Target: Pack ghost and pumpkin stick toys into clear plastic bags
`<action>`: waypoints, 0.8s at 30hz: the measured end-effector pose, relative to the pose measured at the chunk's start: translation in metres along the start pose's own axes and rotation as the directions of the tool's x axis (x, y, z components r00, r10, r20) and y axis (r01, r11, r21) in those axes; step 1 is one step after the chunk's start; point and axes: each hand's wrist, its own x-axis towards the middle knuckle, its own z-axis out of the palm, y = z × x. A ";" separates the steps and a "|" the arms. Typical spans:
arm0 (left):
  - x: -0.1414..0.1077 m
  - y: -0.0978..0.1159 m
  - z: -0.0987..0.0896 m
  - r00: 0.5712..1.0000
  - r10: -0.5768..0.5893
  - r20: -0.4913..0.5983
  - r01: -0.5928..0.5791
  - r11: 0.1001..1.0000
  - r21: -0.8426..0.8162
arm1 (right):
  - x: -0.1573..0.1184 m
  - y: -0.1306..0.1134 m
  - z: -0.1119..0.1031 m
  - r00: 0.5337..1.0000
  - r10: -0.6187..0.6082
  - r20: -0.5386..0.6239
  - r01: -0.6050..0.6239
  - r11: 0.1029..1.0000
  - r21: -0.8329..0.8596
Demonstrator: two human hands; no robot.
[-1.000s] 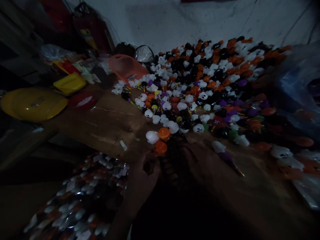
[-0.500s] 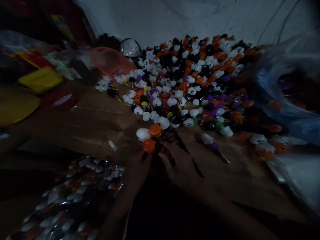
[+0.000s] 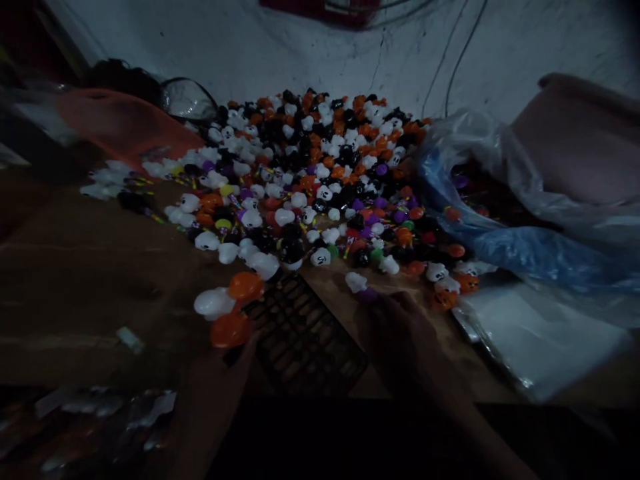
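Note:
My left hand [image 3: 220,373] is closed around a small bunch of toys: a white head [image 3: 214,303] and two orange heads [image 3: 231,331] stick out above the fingers, and their lower parts are hidden. My right hand [image 3: 405,333] bends over a lone toy with a white top [image 3: 357,282] and a purple part [image 3: 369,295]. The fingertips touch the purple part and cover the rest of it. Between my hands lies a dark rectangular frame with crossing bars [image 3: 310,337], flat on the wooden table [image 3: 145,280].
A big heap of white, black and orange toys [image 3: 310,153] reaches back to the wall. On the right are a clear and blue plastic bag [image 3: 520,247] and a stack of clear plastic sheets [image 3: 540,333]. An orange bag [image 3: 130,127] lies at left, packed toys [image 3: 90,427] below.
The view has swung right. My right hand has left the spot beside my left hand and moved right to the white and purple toy, uncovering the dark frame. My left hand keeps its bunch.

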 end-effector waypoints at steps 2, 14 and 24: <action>-0.002 0.004 0.005 0.999 0.048 0.002 -0.048 0.999 -0.010 | 0.003 0.002 0.006 1.000 -0.009 -0.010 0.009 1.000 0.021; -0.002 0.019 -0.006 0.990 0.082 0.114 -0.061 0.982 -0.178 | -0.009 -0.058 -0.005 0.985 -0.102 0.140 0.018 0.864 0.504; -0.010 0.034 0.008 0.982 0.187 0.022 -0.185 0.979 -0.084 | 0.000 -0.086 0.019 0.993 -0.061 0.098 -0.006 0.818 0.576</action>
